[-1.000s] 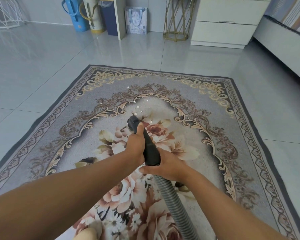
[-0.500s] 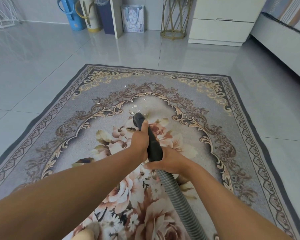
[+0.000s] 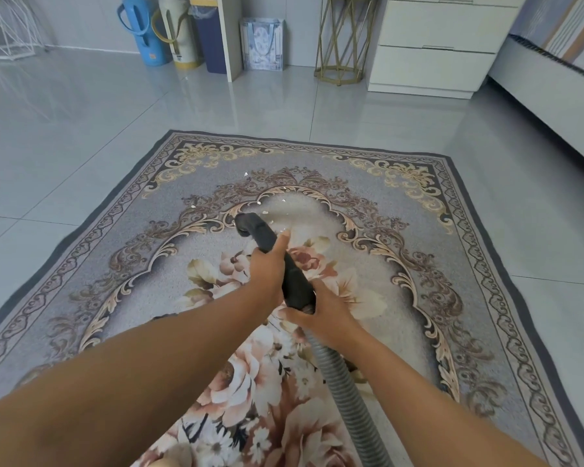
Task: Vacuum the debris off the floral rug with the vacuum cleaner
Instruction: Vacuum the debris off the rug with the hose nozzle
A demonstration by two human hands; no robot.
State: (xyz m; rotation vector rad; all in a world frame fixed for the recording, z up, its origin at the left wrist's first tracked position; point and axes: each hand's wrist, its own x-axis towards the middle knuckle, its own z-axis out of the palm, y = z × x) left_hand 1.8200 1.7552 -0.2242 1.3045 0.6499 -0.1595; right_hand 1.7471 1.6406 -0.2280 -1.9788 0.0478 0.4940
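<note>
Both hands grip the black vacuum tube [image 3: 267,235] over the middle of the rug [image 3: 418,230]. The left hand [image 3: 267,267] is wrapped around the front part of the tube, with the thumb lying along its top. The right hand [image 3: 321,315] is just behind it, fingers curled around the tube's back end where the grey ribbed hose [image 3: 348,392] joins on. The hose runs back from the right hand, under the right forearm, toward the person.

The tube's curved mouth sticks out ahead of the left hand and points down at the rug; whether it touches the pile cannot be told. The debris [image 3: 265,212], small pale bits, lies scattered on the rug just ahead of the mouth, with a few pieces farther off ahead and to the left. The flower pattern of the rug lies beneath both hands and forearms.

The rug rests on a glossy tiled floor [image 3: 81,146]. Well ahead of the hands, along the wall, stand a blue flask [image 3: 142,32], a cream flask [image 3: 179,32], a dark bin [image 3: 209,38], a paper bag [image 3: 262,45], a gold wire stand [image 3: 343,38] and white drawers [image 3: 435,45]. A bed [image 3: 536,96] runs along far to the right of the hands.
</note>
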